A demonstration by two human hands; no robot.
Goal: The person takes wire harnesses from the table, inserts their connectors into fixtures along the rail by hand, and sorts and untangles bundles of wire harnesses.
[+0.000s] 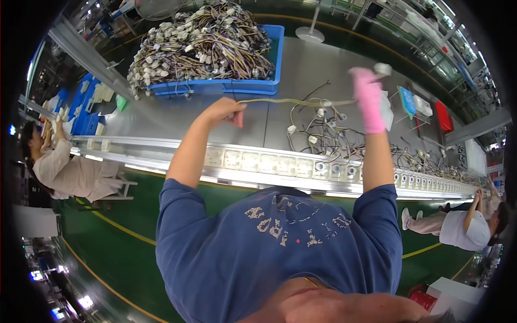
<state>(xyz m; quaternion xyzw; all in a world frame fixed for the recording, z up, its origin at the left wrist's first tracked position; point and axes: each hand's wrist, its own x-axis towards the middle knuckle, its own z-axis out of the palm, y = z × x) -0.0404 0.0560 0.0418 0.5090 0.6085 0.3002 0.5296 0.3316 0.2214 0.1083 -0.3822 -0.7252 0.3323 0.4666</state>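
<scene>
bare left hand (225, 110) closed around one end of a long pale yellowish cable (293, 101); fingers pinched tight on it, just near of the blue bin. right hand (368, 99) in a pink glove, raised, closed on the cable's other end; something small and whitish sits at the glove's top, cannot tell what. the cable runs taut and nearly level between the two hands, above the grey table (307, 64).

under the cable, toward the right hand: a loose tangle of wires with white connectors (323, 134) lying on the table, trailing off right along the near edge. far left on the table: blue bin (242, 83) heaped with wire harnesses (202, 40), some spilling over its left wall. row of white sockets in the metal rail (269, 161) along the table's near edge.

right of the gloved hand: a teal packet (407, 101) and a red box (444, 116). a person in light clothes (70, 172) at far left, another in a white top (468, 226) at right, both well apart from the hands. a fan base (309, 34) stands beyond the bin.
</scene>
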